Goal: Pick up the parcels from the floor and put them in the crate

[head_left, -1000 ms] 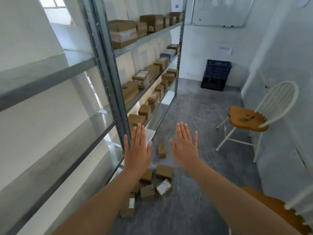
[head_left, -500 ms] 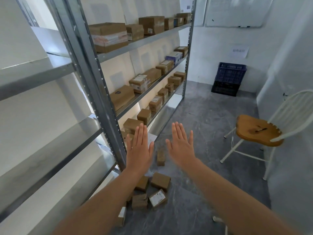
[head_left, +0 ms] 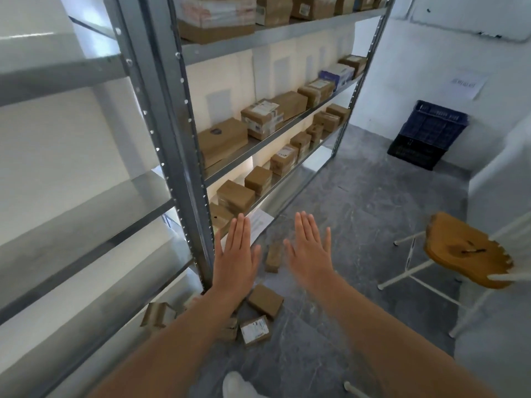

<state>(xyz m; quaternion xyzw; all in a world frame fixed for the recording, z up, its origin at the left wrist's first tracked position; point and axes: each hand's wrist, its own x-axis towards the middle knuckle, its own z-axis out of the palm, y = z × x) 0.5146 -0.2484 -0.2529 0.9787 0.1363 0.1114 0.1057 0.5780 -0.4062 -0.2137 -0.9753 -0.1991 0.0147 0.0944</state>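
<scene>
Several small brown cardboard parcels lie on the grey floor by the foot of the shelf post. One parcel [head_left: 273, 256] lies between my hands, a plain one [head_left: 265, 300] sits nearer me, and a labelled one [head_left: 255, 330] lies beside it. More parcels are partly hidden under my left forearm. My left hand [head_left: 235, 261] and my right hand [head_left: 310, 252] are stretched out flat, fingers apart, holding nothing, well above the parcels. The dark blue crate [head_left: 429, 133] stands on the floor against the far wall at the right.
A tall grey metal shelf rack [head_left: 169, 133] loaded with cardboard boxes runs along the left. A white chair with a wooden seat [head_left: 465, 251] stands at the right. White walls close in the narrow grey floor [head_left: 359, 196]. My white shoe [head_left: 238, 386] shows at the bottom.
The view has swung left and moved forward. The crate and chair have shifted right in the frame and the shelf looks closer. Both hands stay flat and empty.
</scene>
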